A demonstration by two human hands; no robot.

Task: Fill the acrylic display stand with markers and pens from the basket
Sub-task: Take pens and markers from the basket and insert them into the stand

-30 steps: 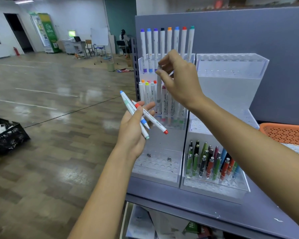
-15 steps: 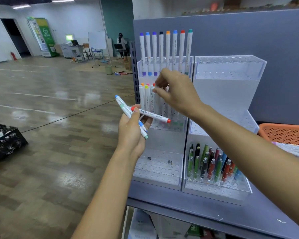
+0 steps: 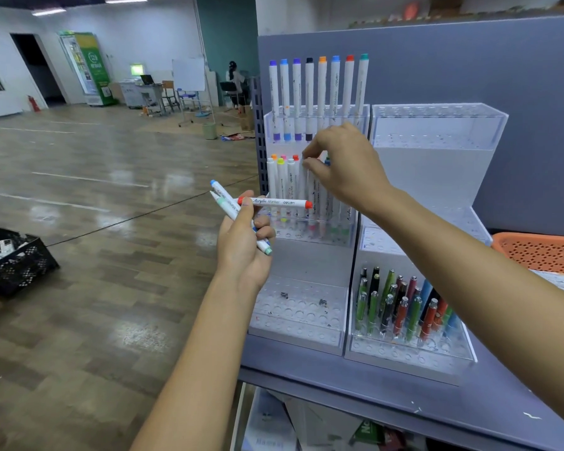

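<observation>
At the middle tier of the acrylic display stand (image 3: 300, 330), the fingers (image 3: 310, 165) of the right hand (image 3: 345, 167) pinch the top of a white marker (image 3: 307, 182) standing upright among the row of markers (image 3: 282, 180) in that tier. Whether its foot sits in a hole I cannot tell; the hand and the neighbouring barrels hide it. The left hand (image 3: 241, 245) grips three spares: a red-capped marker (image 3: 274, 202) lying level under the thumb, and a blue-capped marker (image 3: 219, 189) and a green-capped marker (image 3: 222, 203) slanting down through the palm.

Two things could go wrong. If the pinched marker misses its hole, it may lean and tip the close-packed neighbours. The red-capped one looks lightly held, and the left hand hangs beyond the shelf edge, so a slip would likely send it to the floor.

Above, the top row (image 3: 321, 92) stands full. The stand's right half holds pens (image 3: 401, 307) in its lowest tier, and its upper tiers show only holes. All of this rests on a grey shelf (image 3: 372, 379), with the orange basket (image 3: 541, 252) at the right edge. Beyond lie a glossy wooden floor (image 3: 95, 190), a black crate (image 3: 13, 258), a whiteboard (image 3: 188, 74) and a seated person (image 3: 235, 83) far off.
</observation>
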